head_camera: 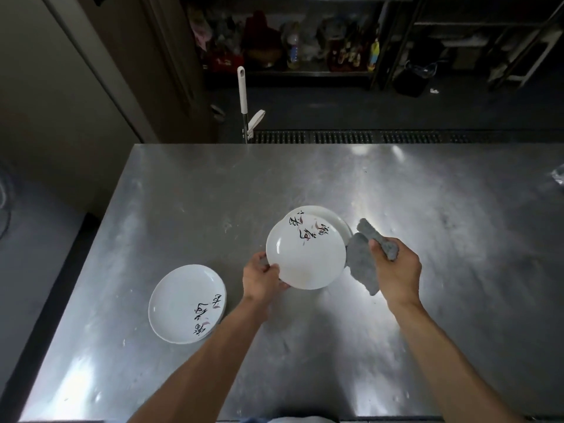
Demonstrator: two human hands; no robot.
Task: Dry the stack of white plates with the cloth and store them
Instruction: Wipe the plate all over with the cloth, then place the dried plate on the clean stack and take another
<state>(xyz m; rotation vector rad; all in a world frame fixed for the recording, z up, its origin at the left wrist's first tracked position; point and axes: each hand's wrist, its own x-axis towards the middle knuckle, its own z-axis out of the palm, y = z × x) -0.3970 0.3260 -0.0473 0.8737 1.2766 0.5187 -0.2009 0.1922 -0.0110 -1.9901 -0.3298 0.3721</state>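
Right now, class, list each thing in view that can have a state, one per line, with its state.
left hand: grips the held plate's left rim.
held plate: lifted, tilted, face up.
right hand: grips the grey cloth.
grey cloth: bunched, hanging beside the held plate's right edge.
far plate stack: on the steel table, partly hidden behind the held plate.
near plate stack: on the table, face up, untouched.

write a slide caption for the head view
Left hand holds a white plate over a stack of plates while the right hand grips a grey cloth; another stack sits on the steel table.
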